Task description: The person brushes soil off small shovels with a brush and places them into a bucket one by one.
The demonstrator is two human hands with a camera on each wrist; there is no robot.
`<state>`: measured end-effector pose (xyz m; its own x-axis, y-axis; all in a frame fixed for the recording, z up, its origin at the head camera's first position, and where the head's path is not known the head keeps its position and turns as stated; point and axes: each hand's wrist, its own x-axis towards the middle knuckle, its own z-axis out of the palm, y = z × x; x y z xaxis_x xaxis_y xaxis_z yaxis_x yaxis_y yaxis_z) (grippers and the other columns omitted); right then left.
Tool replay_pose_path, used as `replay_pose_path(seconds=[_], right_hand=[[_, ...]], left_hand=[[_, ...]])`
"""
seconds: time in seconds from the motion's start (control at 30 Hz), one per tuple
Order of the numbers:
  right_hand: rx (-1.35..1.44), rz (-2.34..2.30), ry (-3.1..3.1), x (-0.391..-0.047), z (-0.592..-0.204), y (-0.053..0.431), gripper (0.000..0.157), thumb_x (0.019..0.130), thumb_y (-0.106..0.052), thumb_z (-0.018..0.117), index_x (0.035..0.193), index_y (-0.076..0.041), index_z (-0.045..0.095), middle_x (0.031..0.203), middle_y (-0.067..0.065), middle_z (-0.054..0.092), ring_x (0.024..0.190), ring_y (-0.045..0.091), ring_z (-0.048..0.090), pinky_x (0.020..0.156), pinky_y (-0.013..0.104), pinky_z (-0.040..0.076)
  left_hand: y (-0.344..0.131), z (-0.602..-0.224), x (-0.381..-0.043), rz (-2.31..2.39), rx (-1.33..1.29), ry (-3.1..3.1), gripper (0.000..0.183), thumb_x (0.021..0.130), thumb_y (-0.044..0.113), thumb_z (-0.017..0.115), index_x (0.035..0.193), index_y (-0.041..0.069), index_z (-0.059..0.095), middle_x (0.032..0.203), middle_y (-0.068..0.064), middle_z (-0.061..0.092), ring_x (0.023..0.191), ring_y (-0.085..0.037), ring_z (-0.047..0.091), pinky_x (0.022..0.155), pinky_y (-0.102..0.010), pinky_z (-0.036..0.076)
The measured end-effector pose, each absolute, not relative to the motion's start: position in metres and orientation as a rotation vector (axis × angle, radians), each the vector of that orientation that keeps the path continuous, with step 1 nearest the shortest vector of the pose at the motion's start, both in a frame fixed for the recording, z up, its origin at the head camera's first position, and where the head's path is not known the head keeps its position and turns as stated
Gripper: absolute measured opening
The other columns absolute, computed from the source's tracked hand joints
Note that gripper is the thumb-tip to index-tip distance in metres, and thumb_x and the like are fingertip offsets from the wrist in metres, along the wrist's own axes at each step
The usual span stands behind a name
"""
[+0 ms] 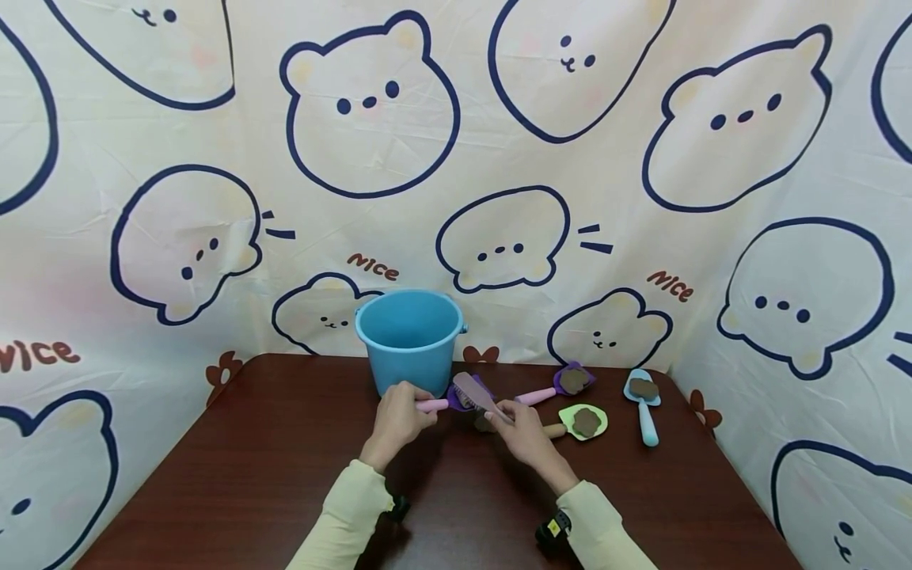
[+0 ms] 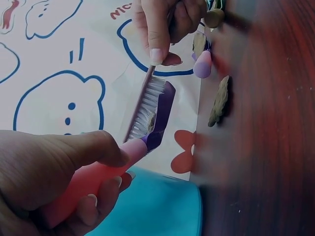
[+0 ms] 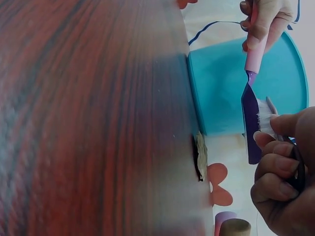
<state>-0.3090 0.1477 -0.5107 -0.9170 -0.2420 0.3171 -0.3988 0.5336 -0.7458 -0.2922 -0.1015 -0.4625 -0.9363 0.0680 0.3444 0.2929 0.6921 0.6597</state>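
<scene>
My left hand (image 1: 399,419) grips the pink handle of a toy shovel with a purple blade (image 2: 166,108), held above the table just in front of a blue bucket (image 1: 412,360). In my right hand (image 1: 529,437) is a mauve brush (image 1: 473,389) with white bristles. Those bristles rest against the inside of the purple blade in the left wrist view. A small brownish patch shows on the blade, partly hidden by the bristles. On the table close by lies a flat brown lump (image 3: 201,156), mostly covered by the right hand in the head view.
To the right lie a second purple shovel (image 1: 586,377) with a pink handle, a green shovel (image 1: 602,419) and a blue shovel (image 1: 647,426), each bearing a brown lump. A cartoon-printed cloth (image 1: 342,229) hangs behind the dark wooden table (image 1: 249,459).
</scene>
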Motion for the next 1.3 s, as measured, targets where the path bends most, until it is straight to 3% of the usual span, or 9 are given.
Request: replay_pose_path(seconds=[0.4,0.73,1.0,1.3], right_hand=[[0.437,1.275,-2.589,-0.315,-0.511,0.159,0.018,0.099,-0.024,0.067,0.095,-0.008,0.071,0.071,-0.003,0.058,0.062,0.011,0.049,0.06,0.026,0.041],[0.516,1.383,-2.543,-0.307,-0.501,0.149,0.019,0.099,-0.023,0.067,0.087,-0.008,0.069,0.066,-0.004,0.055,0.057,0.008,0.047,0.053,0.024,0.04],[0.597,1.457,-2.597,-0.297,-0.497,0.136,0.026,0.101,-0.029,0.064,0.092,-0.006,0.07,0.065,-0.003,0.051,0.054,0.006,0.042,0.053,0.024,0.037],[0.678,1.353,-2.617,-0.296,-0.504,0.129,0.015,0.1,-0.022,0.065,0.09,-0.011,0.068,0.068,-0.007,0.05,0.056,0.003,0.042,0.052,0.02,0.035]], left_hand=[[-0.106,-0.463,-0.292,-1.098,-0.285,-2.607,0.015,0.078,0.01,0.087,0.091,0.006,0.082,0.085,-0.009,0.078,0.076,-0.024,0.072,0.074,-0.044,0.06],[-0.106,-0.464,-0.295,-1.076,-0.272,-2.605,0.016,0.075,0.009,0.089,0.088,0.005,0.081,0.082,-0.009,0.077,0.072,-0.021,0.069,0.072,-0.044,0.06],[-0.106,-0.463,-0.293,-1.1,-0.27,-2.609,0.013,0.076,0.009,0.088,0.086,0.005,0.081,0.08,-0.008,0.077,0.068,-0.018,0.066,0.068,-0.041,0.059],[-0.103,-0.46,-0.29,-1.113,-0.302,-2.594,0.01,0.077,0.007,0.087,0.085,0.006,0.082,0.077,-0.006,0.077,0.064,-0.015,0.064,0.063,-0.035,0.057]])
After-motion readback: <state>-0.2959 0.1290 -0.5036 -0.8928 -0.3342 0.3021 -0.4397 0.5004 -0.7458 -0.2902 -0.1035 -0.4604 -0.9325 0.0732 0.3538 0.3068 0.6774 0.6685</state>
